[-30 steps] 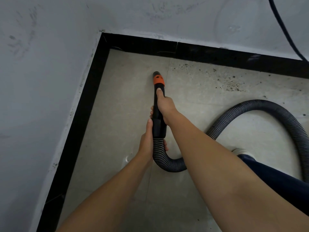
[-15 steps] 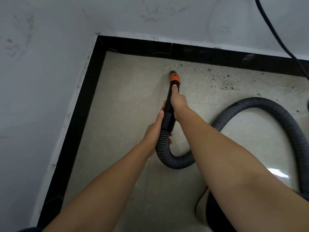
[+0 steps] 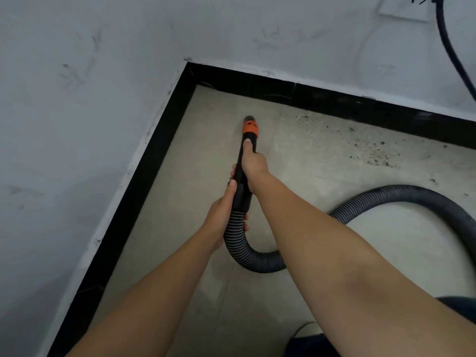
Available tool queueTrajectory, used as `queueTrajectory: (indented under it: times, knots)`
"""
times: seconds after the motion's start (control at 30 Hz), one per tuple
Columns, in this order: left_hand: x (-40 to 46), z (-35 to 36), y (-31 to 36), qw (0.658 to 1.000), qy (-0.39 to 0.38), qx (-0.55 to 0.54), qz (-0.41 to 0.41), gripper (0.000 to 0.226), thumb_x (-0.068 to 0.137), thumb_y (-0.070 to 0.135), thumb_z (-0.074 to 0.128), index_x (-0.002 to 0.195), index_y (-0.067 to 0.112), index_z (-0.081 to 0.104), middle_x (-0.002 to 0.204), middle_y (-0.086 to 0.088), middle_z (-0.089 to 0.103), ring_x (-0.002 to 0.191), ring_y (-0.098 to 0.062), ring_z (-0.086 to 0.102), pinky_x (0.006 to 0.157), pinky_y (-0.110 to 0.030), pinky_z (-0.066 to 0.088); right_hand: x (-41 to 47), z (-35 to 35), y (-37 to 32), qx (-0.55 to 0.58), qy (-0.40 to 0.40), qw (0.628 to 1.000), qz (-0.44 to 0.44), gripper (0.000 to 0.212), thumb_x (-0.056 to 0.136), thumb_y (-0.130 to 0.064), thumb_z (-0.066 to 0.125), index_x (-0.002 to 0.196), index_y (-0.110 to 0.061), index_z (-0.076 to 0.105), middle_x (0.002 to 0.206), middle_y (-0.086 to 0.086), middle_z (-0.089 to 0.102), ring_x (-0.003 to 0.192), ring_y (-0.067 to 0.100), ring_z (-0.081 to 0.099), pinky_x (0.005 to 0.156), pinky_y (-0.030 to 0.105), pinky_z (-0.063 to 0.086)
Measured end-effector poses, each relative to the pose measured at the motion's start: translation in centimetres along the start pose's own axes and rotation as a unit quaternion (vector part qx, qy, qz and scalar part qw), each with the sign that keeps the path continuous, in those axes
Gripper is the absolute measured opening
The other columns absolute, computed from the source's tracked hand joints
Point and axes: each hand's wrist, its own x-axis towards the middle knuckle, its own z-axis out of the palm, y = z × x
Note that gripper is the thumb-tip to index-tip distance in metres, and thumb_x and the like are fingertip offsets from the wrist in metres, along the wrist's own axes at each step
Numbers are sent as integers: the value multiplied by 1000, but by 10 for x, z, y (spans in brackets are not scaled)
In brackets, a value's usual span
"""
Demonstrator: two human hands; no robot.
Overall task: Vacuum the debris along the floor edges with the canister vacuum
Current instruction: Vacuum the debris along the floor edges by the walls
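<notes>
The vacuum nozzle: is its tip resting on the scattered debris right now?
No, the nozzle points at bare tile, with the debris off to its right.

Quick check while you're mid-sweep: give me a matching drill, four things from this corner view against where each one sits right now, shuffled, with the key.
Things:
1. right hand
2. left hand
3. dark scattered debris
4. ribbed grey vacuum hose

Places:
A. speckled on the beige floor tiles by the far black skirting, right of the nozzle
B. gripping the black wand, thumb against the orange collar
C. looping across the floor to the right
D. holding where wand meets hose

Pairs: 1-B, 2-D, 3-A, 4-C
</notes>
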Motion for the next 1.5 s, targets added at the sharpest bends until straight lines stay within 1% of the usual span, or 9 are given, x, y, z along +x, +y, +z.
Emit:
queueTrajectory:
  times: [0.2,0.33,0.57,0.7,0.83,1.0,1.23,1.37,1.5]
  knots:
    - [7,28,18,997,-47,55,-15,76,89,68,40,104,-2,62,66,-11,58,50,-22,57,50,-30,50,11,-38,-11,47,57,997,3,51,98,-50,39,109,-2,53,68,10,58,50,21,55,51,30,52]
    - [7,47,25,996,-58,66,-21,73,90,68,39,101,0,62,64,-10,58,50,-23,57,54,-32,51,13,-55,-20,55,67,996,10,49,98,-50,40,109,-4,52,68,10,57,48,20,54,49,28,51]
    - [12,15,26,999,-30,35,-11,72,91,67,37,105,2,63,62,-11,57,49,-23,55,51,-31,48,10,-15,-22,21,35,999,8,46,99,-49,39,100,-5,53,68,10,58,51,21,55,51,28,51]
    - [16,7,27,999,-38,28,8,66,93,65,35,98,7,66,59,-9,56,48,-22,53,49,-29,47,15,-5,-19,26,37,999,1,46,99,-49,38,101,-6,52,69,10,57,52,21,55,52,29,52]
    - [26,1,25,999,-50,8,12,68,93,65,35,90,6,67,54,-8,56,47,-21,52,51,-30,46,19,2,-23,29,43,999,-4,44,99,-50,39,89,-9,51,68,10,57,53,21,55,57,31,52]
    - [36,-3,25,996,-80,19,23,64,93,65,35,88,10,68,56,-9,55,46,-20,52,50,-29,45,22,1,-20,43,68,996,-38,43,99,-48,38,80,-11,48,67,10,56,52,20,55,54,29,51]
    - [33,13,24,989,-138,57,6,66,90,67,39,101,8,65,62,-9,53,47,-19,51,44,-26,46,18,-32,-11,88,118,988,-36,44,100,-48,37,103,-6,51,71,9,58,53,19,56,51,27,51]
    - [33,8,21,984,-162,71,11,60,90,67,39,98,15,67,75,-17,53,49,-22,50,46,-28,45,17,-32,-6,100,138,985,-36,46,99,-51,37,102,-7,51,73,9,60,59,22,60,64,34,56]
    - [38,-2,27,981,-177,76,10,60,93,65,35,97,14,66,67,-15,51,48,-23,49,45,-27,45,17,-23,-6,114,138,983,-34,43,99,-50,37,99,-9,49,72,9,60,59,22,60,71,36,58]
